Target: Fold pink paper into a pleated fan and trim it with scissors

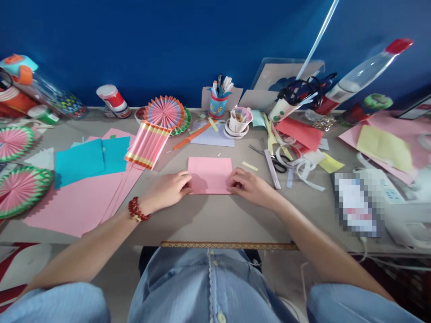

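A pink paper rectangle (209,176) lies flat on the grey table in front of me. My left hand (175,188), with a red bead bracelet at the wrist, pinches its left edge with curled fingers. At the right edge, my right hand (247,185) grips the same paper near its lower corner, fingers bent. To the left of the paper lies a pleated pink and yellow strip (148,144). Scissors (281,165) and a pale purple stick (272,169) lie to the right, beyond my right hand.
Pink sheets (77,206) and blue sheets (81,162) cover the left side. Behind stand a pen cup (217,106) and a white pot (238,122). Paper strips (303,168), a phone (357,204) and a tilted bottle (360,78) are at the right.
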Motion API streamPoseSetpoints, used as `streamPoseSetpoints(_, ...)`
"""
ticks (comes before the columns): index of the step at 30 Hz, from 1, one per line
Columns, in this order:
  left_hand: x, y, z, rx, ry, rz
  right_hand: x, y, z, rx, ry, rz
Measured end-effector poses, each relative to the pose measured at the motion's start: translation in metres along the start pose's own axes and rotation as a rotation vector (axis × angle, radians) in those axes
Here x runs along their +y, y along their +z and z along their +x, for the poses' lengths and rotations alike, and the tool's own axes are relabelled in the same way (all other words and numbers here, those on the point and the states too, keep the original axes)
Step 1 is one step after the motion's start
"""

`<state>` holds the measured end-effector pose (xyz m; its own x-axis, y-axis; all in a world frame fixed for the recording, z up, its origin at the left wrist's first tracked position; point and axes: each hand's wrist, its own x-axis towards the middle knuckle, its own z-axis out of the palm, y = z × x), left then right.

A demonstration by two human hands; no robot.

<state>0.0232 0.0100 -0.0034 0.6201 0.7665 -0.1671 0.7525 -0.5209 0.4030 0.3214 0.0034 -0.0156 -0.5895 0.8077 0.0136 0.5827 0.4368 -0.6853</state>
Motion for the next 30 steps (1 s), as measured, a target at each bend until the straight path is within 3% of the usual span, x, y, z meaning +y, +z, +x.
streamPoseSetpoints(30, 0.0, 0.002, -0.002, 0.028, -0.001, 0.012, 0.001, 0.008, -0.01, 0.02, -0.045, -0.136)
